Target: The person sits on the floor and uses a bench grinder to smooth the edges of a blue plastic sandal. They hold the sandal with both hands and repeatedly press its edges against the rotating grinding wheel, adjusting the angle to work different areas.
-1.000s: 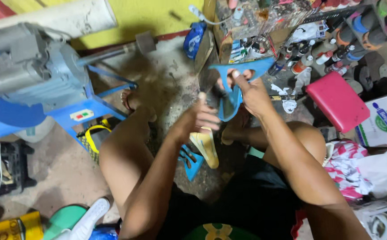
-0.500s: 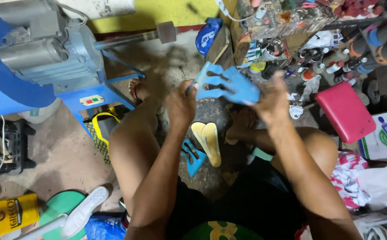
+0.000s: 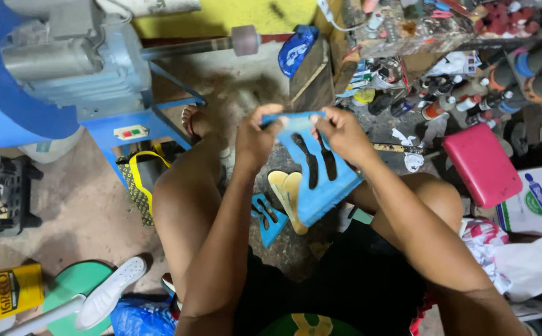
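Your left hand (image 3: 255,138) and right hand (image 3: 344,134) both grip the top edge of a blue sheet (image 3: 320,171) with sole-shaped cutouts, held tilted above your knees. Below it, two tan insoles (image 3: 288,194) lie side by side on the floor, just beside a smaller blue offcut (image 3: 268,216). A blue motor machine (image 3: 65,68) stands at left; a pink cushion (image 3: 481,163) lies at right.

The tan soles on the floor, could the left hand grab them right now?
Probably not at once. The left hand is gripping the blue sheet together with the right hand, and that sheet hangs right over the tan soles. The left hand would need to let go first.
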A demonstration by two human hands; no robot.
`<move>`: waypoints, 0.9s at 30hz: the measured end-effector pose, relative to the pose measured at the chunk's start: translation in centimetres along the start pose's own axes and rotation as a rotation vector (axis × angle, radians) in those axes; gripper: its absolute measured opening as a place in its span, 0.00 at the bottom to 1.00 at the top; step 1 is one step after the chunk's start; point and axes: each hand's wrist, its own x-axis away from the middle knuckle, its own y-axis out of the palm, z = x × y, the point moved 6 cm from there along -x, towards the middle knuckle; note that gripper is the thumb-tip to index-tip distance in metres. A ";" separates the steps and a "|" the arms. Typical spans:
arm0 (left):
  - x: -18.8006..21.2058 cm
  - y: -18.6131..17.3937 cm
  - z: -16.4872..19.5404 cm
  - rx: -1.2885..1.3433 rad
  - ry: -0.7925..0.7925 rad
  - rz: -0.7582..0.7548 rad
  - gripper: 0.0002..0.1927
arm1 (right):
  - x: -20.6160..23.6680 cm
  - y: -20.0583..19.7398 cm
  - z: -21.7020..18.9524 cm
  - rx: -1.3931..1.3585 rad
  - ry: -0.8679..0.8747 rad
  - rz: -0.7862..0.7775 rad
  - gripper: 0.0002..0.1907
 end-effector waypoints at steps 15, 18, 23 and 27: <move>-10.4 2.0 -14.5 0.723 -0.449 0.343 0.17 | -12.0 3.5 4.7 -0.223 0.432 0.042 0.19; -10.8 0.9 -15.6 0.784 -0.464 0.386 0.20 | -14.2 4.5 5.4 -0.229 0.401 0.006 0.15; -10.4 -1.0 -15.5 0.500 -0.374 0.378 0.20 | -16.1 5.0 4.4 0.228 0.089 -0.020 0.12; -10.7 -0.8 -14.9 0.367 -0.326 0.290 0.18 | -16.8 6.0 4.4 0.451 -0.045 -0.156 0.12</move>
